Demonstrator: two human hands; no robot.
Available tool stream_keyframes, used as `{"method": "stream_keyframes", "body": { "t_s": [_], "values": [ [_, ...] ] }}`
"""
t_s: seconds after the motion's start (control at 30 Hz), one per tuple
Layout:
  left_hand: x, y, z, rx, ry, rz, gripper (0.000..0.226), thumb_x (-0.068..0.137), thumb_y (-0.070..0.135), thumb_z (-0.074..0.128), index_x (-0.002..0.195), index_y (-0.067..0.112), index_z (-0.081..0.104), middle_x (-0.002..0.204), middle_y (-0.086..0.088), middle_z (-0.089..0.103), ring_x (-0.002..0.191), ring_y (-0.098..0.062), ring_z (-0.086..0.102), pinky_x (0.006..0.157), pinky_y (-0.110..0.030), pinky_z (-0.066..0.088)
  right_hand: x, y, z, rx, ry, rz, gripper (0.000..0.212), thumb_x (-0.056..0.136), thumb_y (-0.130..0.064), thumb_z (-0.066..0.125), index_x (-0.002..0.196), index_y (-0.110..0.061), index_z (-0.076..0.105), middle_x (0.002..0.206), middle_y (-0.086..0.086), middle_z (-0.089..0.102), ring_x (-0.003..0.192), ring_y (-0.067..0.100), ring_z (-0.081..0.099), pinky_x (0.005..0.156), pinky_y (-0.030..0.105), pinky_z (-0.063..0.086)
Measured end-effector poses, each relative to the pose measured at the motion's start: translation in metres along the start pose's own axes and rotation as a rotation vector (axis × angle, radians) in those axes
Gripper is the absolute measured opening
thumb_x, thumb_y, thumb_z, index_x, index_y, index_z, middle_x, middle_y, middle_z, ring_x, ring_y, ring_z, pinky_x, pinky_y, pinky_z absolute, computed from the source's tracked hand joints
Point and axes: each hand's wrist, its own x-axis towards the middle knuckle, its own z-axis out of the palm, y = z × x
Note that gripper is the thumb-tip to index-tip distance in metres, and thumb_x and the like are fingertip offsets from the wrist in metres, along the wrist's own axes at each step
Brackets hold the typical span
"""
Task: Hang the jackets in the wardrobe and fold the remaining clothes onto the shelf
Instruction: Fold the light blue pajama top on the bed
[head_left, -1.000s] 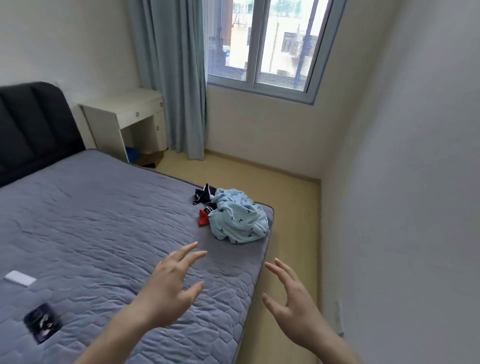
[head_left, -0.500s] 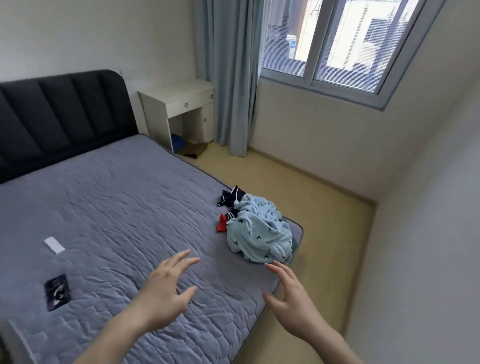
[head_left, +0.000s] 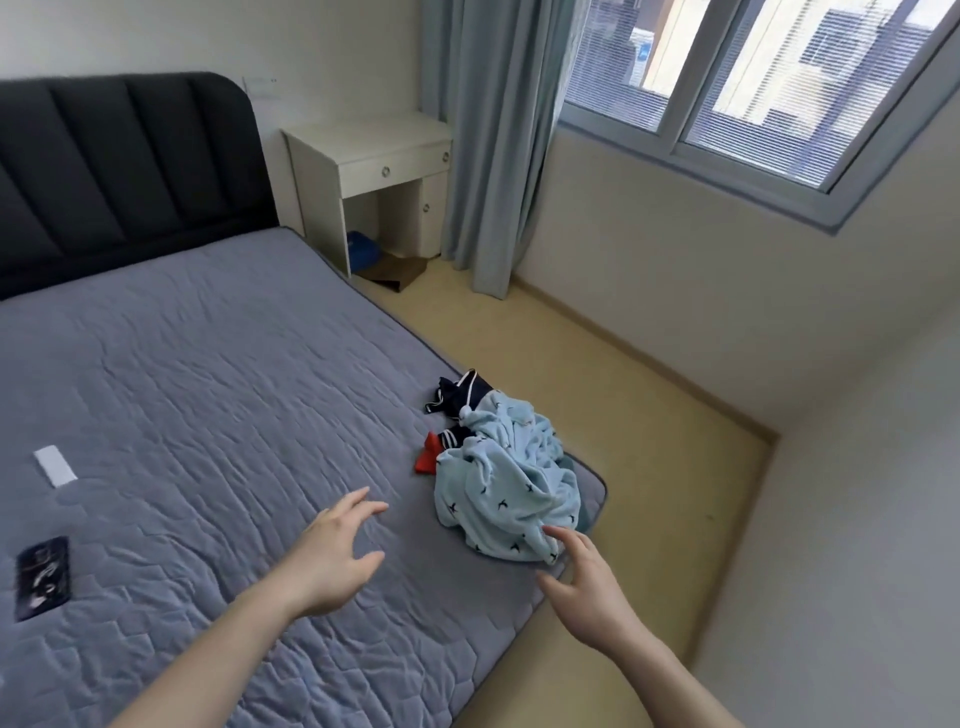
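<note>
A crumpled light blue garment (head_left: 511, 491) with small dark marks lies in a heap at the near right corner of the grey bed (head_left: 208, 415). A dark navy garment with white trim (head_left: 460, 397) and a bit of red cloth (head_left: 427, 457) stick out from under its far side. My left hand (head_left: 332, 556) hovers over the mattress, fingers spread, a short way left of the heap. My right hand (head_left: 584, 587) is held open just at the heap's near edge, its fingertips close to the blue cloth. Neither hand holds anything.
A dark phone (head_left: 42, 577) and a white strip (head_left: 54, 466) lie on the left of the bed. Behind are a black headboard (head_left: 124, 171), a white bedside desk (head_left: 374, 176), a grey-blue curtain (head_left: 488, 145) and a window (head_left: 753, 78). Bare floor runs along the bed's right side.
The view has moved closer to the clothes heap and turned left. Both hands have reached forward; my right hand has come up to the edge of the blue garment.
</note>
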Motion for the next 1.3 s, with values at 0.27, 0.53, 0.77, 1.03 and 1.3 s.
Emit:
{"method": "stream_keyframes", "body": {
  "t_s": [0.27, 0.53, 0.77, 1.03, 1.3],
  "values": [
    [0.100, 0.021, 0.018, -0.007, -0.010, -0.119, 0.063, 0.091, 0.039, 0.064, 0.149, 0.037, 0.041, 0.168, 0.010, 0.017, 0.150, -0.018, 0.030, 0.121, -0.031, 0.027, 0.154, 0.048, -0.010, -0.033, -0.129, 0.101, 0.057, 0.095, -0.027, 0.060, 0.149, -0.029, 0.041, 0.150, -0.006, 0.040, 0.131, 0.014, 0.048, 0.099, 0.028, 0.046],
    [0.197, 0.014, 0.060, -0.002, -0.019, -0.329, 0.062, 0.094, 0.037, 0.060, 0.151, 0.037, 0.037, 0.169, 0.012, 0.010, 0.151, -0.017, 0.028, 0.120, -0.029, 0.025, 0.334, 0.128, 0.008, -0.256, -0.386, 0.168, 0.065, 0.095, -0.024, 0.054, 0.156, -0.023, 0.031, 0.161, 0.001, 0.027, 0.140, 0.022, 0.040, 0.104, 0.034, 0.046],
    [0.272, -0.014, 0.125, -0.028, -0.071, -0.427, 0.060, 0.095, 0.040, 0.055, 0.151, 0.041, 0.034, 0.168, 0.018, 0.006, 0.151, -0.012, 0.025, 0.120, -0.028, 0.023, 0.456, 0.198, 0.071, -0.433, -0.561, 0.143, 0.067, 0.096, -0.023, 0.054, 0.158, -0.024, 0.030, 0.168, 0.006, -0.004, 0.128, 0.022, 0.054, 0.093, 0.035, 0.054],
    [0.268, -0.033, 0.148, -0.060, -0.044, -0.526, 0.054, 0.096, 0.038, 0.056, 0.147, 0.040, 0.039, 0.167, 0.018, 0.011, 0.151, -0.010, 0.026, 0.120, -0.024, 0.022, 0.488, 0.214, 0.117, -0.352, -0.501, 0.207, 0.018, 0.093, -0.014, 0.053, 0.098, -0.018, 0.070, 0.093, -0.002, 0.067, 0.085, 0.017, 0.063, 0.077, 0.033, 0.055],
    [0.209, 0.014, 0.118, -0.112, -0.055, -0.512, 0.051, 0.094, 0.040, 0.055, 0.144, 0.039, 0.044, 0.164, 0.018, 0.020, 0.148, -0.009, 0.031, 0.120, -0.029, 0.026, 0.417, 0.106, 0.013, 0.181, -0.012, 0.006, 0.022, 0.083, -0.013, 0.064, 0.074, -0.021, 0.046, 0.060, -0.009, 0.049, 0.054, 0.013, 0.043, 0.052, 0.026, 0.041]
  ]
}}
